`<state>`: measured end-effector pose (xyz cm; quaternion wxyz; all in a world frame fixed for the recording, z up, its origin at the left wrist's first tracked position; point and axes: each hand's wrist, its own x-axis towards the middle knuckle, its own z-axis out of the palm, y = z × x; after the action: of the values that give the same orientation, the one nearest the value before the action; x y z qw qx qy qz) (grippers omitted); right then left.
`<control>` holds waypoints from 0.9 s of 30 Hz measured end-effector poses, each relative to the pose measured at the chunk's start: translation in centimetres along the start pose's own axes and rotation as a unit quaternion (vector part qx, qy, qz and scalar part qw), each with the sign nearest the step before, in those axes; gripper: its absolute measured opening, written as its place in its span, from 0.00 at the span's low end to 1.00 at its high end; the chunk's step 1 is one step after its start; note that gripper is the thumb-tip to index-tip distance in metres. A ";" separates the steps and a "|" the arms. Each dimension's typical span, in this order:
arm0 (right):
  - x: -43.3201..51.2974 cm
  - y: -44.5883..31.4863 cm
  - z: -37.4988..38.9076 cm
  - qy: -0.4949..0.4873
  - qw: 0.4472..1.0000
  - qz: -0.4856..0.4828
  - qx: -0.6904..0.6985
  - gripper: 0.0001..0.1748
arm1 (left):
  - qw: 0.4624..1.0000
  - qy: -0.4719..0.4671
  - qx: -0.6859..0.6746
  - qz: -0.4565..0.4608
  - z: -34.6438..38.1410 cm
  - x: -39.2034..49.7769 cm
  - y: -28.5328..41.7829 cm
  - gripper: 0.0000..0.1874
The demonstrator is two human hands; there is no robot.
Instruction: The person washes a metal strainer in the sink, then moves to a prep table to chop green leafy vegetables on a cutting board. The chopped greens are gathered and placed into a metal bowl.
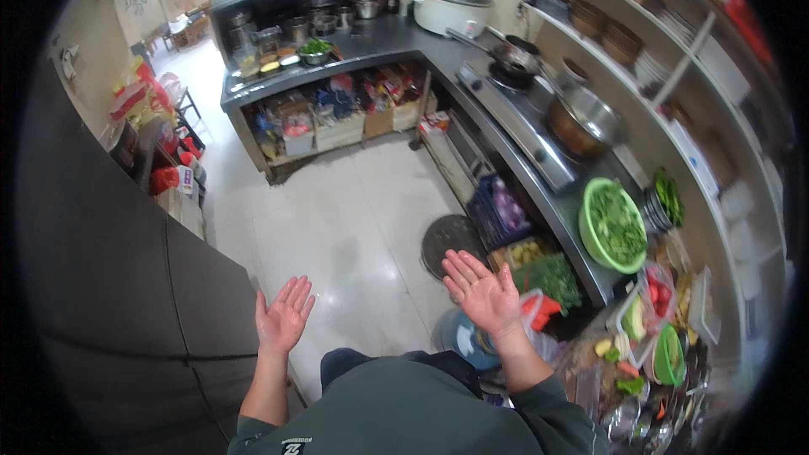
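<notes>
Palm up and bare, my left hand [284,319] hangs over the pale tiled floor [335,234], with its fingers spread and nothing in it. Close to its left is a dark grey cabinet or refrigerator side [139,303]. My right hand [483,294] also faces palm up, thumb apart, holding nothing. Behind its fingers a round dark lid or mat [452,243] lies on the floor. A blue water jug [468,338] stands beneath my right wrist, partly hidden. Both palms look wet.
A steel counter [404,44] bends around ahead, carrying a rice cooker [453,6] and a gas stove [518,126] with a large pot [581,123]. On the right stand a green basin of leafy greens [613,224] and shelves [632,69]. Under the counter sits a blue crate [496,212].
</notes>
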<state>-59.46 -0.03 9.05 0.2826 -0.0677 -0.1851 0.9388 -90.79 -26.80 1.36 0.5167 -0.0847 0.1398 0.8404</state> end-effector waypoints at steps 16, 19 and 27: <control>35.7 -1.1 -15.4 0.337 0.843 0.048 -0.416 0.18 | 0.944 0.161 0.276 -0.082 -1.0 52.2 18.3 0.33; 37.6 -2.9 -18.0 0.366 0.822 0.010 -0.436 0.15 | 0.893 0.168 0.411 -0.071 0.6 64.2 18.6 0.33; 47.7 -5.8 -28.2 0.386 0.696 0.127 -0.593 0.09 | 0.698 0.164 0.694 0.063 -4.2 93.3 18.2 0.34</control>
<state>-89.61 39.70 -15.78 0.1086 -0.6000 -0.5675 0.5533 -149.17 42.91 -26.70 0.3438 0.1709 0.7708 0.5083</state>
